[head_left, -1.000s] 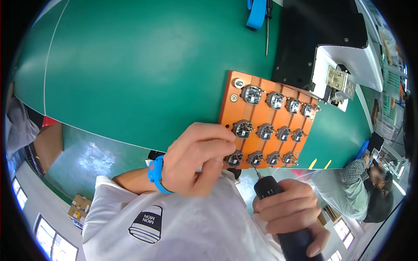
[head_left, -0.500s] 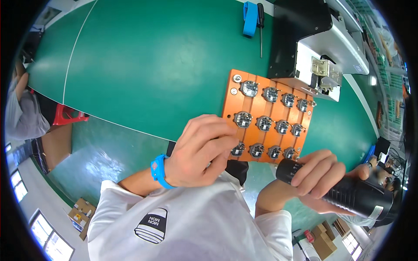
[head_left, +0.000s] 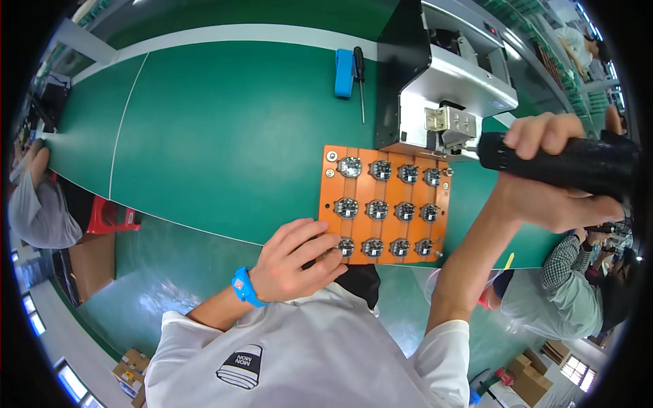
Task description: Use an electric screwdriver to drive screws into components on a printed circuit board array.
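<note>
My right hand (head_left: 554, 170) is wrapped round a black electric screwdriver (head_left: 544, 160), held nearly level, its tip end pointing left at the metal block (head_left: 454, 126) on the front of a screw feeder (head_left: 435, 88). An orange fixture plate (head_left: 359, 217) lies at the near edge of the bench. On it sit rows of small round electronic parts (head_left: 376, 209) with upright pins. My left hand (head_left: 296, 262) is at the plate's near left corner, fingers bent and apart. Its fingertips reach beside the nearest left round part (head_left: 345, 246); the thumb is mostly hidden.
A blue strap roll (head_left: 345, 73) and a black-handled screwdriver (head_left: 359, 68) lie left of the feeder on the green bench (head_left: 224, 129). A red stool (head_left: 112, 216) and a seated person (head_left: 44, 204) are at far left. Another person (head_left: 561, 292) sits at the right.
My right hand has lifted the electric screwdriver up from the plate's near right corner to the feeder's front. My left hand stays by the near left corner. The whole view has shifted.
</note>
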{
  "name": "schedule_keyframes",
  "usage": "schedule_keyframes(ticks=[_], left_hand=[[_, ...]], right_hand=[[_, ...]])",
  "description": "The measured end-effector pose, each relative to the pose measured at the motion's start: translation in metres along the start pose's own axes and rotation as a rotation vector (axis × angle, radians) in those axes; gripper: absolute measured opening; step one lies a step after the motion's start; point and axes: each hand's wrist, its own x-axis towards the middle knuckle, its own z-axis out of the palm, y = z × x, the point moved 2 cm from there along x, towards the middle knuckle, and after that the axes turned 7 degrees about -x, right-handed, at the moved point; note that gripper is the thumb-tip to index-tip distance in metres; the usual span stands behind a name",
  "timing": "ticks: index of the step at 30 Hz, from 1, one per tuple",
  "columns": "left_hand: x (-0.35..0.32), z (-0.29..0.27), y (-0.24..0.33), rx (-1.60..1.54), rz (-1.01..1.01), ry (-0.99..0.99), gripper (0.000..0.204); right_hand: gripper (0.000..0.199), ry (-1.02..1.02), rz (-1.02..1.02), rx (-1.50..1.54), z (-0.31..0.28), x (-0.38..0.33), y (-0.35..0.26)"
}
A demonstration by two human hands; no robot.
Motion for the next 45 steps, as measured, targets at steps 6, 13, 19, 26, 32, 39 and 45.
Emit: schedule_keyframes(ticks=[6, 13, 19, 26, 32, 39, 45], left_hand=[[-0.002, 0.003, -0.002, 0.004, 0.005, 0.032, 0.033], [-0.003, 0.003, -0.002, 0.014, 0.009, 0.037, 0.032], [0.000, 0.003, -0.001, 0.008, 0.019, 0.046, 0.032], [0.001, 0.002, -0.001, 0.001, 0.033, 0.042, 0.033], [0.000, 0.001, 0.003, 0.014, -0.002, -0.006, 0.035], [-0.009, 0.011, -0.001, 0.120, 0.038, 0.037, 0.036], [-0.013, 0.017, -0.004, 0.183, 0.055, 0.079, 0.033]], right_hand=[[0.129, 0.044, 0.011, 0.063, 0.005, -0.012, 0.013], [0.129, -0.019, 0.115, 0.087, 0.011, -0.012, 0.021], [0.120, -0.032, 0.078, 0.186, 0.009, -0.017, 0.008], [0.115, 0.020, -0.014, 0.145, 0.010, -0.013, 0.013], [0.123, 0.026, -0.023, 0.261, 0.001, -0.017, 0.009], [0.117, 0.099, 0.027, 0.221, -0.012, -0.024, 0.006], [0.088, 0.073, 0.109, -0.089, -0.008, -0.027, 0.010]])
